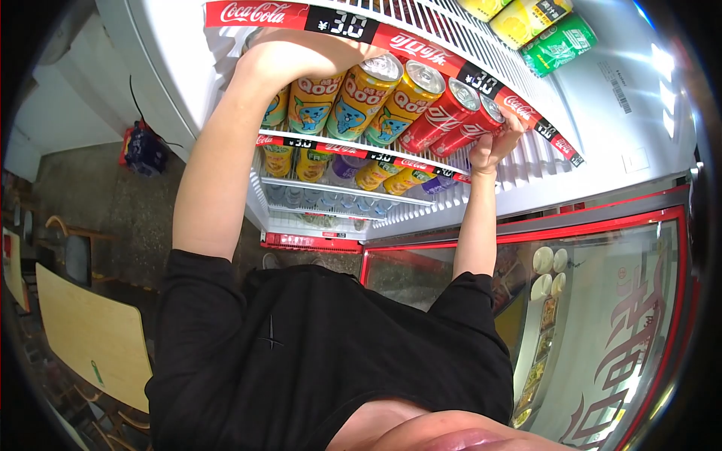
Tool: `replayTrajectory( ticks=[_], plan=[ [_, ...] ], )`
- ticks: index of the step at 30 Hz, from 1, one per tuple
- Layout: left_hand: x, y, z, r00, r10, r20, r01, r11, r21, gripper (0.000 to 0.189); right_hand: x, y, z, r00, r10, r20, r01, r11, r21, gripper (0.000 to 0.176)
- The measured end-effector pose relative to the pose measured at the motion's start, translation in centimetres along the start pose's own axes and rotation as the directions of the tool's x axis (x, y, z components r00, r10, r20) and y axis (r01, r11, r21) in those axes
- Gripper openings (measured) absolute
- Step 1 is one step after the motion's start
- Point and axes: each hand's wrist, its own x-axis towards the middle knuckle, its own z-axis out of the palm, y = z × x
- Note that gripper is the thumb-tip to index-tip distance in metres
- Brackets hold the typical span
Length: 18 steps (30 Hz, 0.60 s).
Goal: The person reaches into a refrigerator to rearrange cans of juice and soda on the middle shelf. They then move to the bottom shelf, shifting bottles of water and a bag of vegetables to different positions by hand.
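My left hand reaches over the tops of the yellow Qoo cans, behind the red price strip. Its fingers are hidden inside the fridge. At the right end of the row, my right hand is closed around the side of the outermost red Coca-Cola can, thumb toward me and fingers on its far side. Another red can stands directly to its left, beside the Qoo cans. All of them stand upright on a white wire shelf.
Above hang a green can and yellow cans on the upper shelf. Lower down are more yellow and purple cans. The glass door stands open at the right. A wooden table is at the left.
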Motion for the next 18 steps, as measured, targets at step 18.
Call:
replayTrajectory(
  ticks=[18],
  plan=[
    [-0.3,0.1,-0.4,0.998,0.001,0.066,0.001,1.0,-0.026,0.049,3.1,-2.1,0.6,0.988,0.038,-0.148,-0.117,0.808,-0.578,0.04]
  ],
)
